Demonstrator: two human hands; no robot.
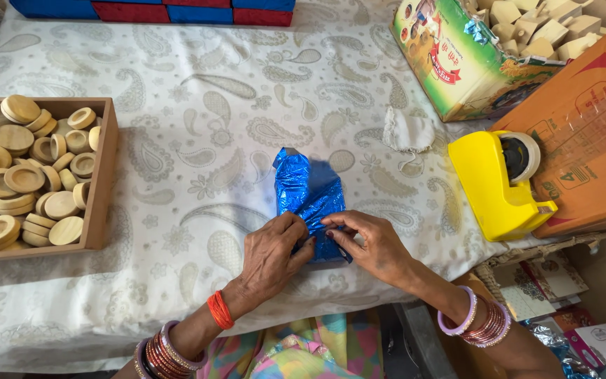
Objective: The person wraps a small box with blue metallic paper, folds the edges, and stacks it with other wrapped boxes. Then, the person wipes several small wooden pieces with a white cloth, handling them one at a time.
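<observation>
A parcel (309, 200) in shiny blue foil lay flat on the paisley cloth (198, 126) at the middle of the table, its long axis running from twelve to six o'clock, the far end twisted to a point. Its near end sat under both hands, likely so the foil could be creased against the firm tabletop. The left hand (271, 253) pressed down from seven o'clock, fingers curled together on the wrap's corner. The right hand (373, 245) came in from five o'clock, thumb and forefinger pinching a fold at the foil's edge.

At three o'clock stood a yellow tape dispenser (496, 182), within easy reach. At nine, a wooden tray (103, 175) held round wooden discs (22, 179). At one, a printed carton (457, 67) held pale wooden blocks (541, 28), and a small white pouch (407, 132) lay nearer.
</observation>
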